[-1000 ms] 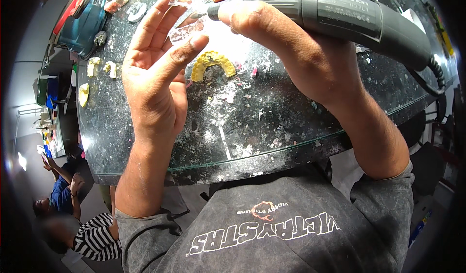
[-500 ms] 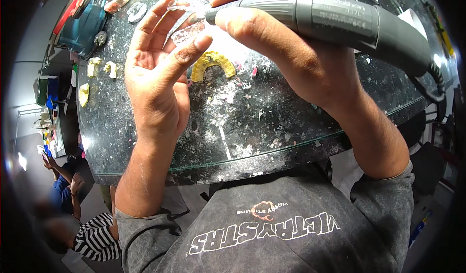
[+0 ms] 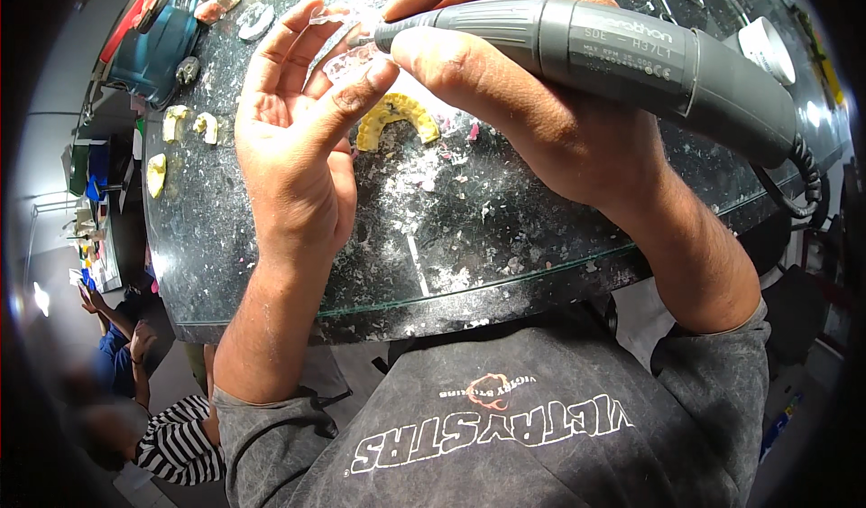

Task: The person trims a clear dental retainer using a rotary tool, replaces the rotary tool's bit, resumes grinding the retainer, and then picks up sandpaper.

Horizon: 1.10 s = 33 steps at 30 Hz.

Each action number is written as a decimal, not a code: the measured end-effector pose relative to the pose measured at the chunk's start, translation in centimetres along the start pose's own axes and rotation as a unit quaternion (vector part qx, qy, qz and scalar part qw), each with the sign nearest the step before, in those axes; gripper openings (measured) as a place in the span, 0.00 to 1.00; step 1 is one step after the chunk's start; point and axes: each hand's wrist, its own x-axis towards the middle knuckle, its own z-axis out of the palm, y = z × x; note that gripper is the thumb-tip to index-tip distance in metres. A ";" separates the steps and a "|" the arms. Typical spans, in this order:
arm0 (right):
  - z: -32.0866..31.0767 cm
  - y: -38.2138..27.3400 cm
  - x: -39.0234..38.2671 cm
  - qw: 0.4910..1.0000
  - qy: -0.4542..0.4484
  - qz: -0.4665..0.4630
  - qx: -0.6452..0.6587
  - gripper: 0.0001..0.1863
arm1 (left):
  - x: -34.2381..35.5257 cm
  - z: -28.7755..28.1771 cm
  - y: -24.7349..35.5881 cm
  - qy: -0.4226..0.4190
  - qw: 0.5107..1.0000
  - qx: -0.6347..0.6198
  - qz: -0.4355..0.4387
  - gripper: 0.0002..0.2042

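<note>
Between the thumb and fingers of my left hand is a clear dental splint, arch-shaped and see-through. My right hand is wrapped round a dark grey rotary handpiece, whose coiled cord hangs off its back end at the right. The handpiece's nose points left and meets the splint or comes very close; bright glare hides the tip. Just below the splint, a yellow dental arch model lies on the dark table, its open side toward me.
White dust and pink crumbs cover much of the black table. Small yellow plaster pieces lie at the left, near a teal box. A white cup stands behind the handpiece. Another person in a striped garment is at lower left.
The handpiece has rolled slightly in my right hand, and its rear end has swung a little toward me, uncovering more of the white cup. My left hand and the splint have shifted only slightly.
</note>
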 end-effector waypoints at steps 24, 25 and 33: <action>0.6 0.3 0.5 0.999 0.033 0.025 0.034 0.18 | -0.4 0.0 -0.3 -0.006 0.993 0.112 0.025 0.31; 0.7 0.5 0.4 0.999 0.040 0.018 0.021 0.18 | -0.4 0.0 -0.4 -0.006 0.993 0.116 0.027 0.31; 1.4 0.8 0.3 0.998 0.058 0.000 -0.005 0.17 | -0.4 0.1 -0.6 -0.014 0.992 0.110 0.063 0.33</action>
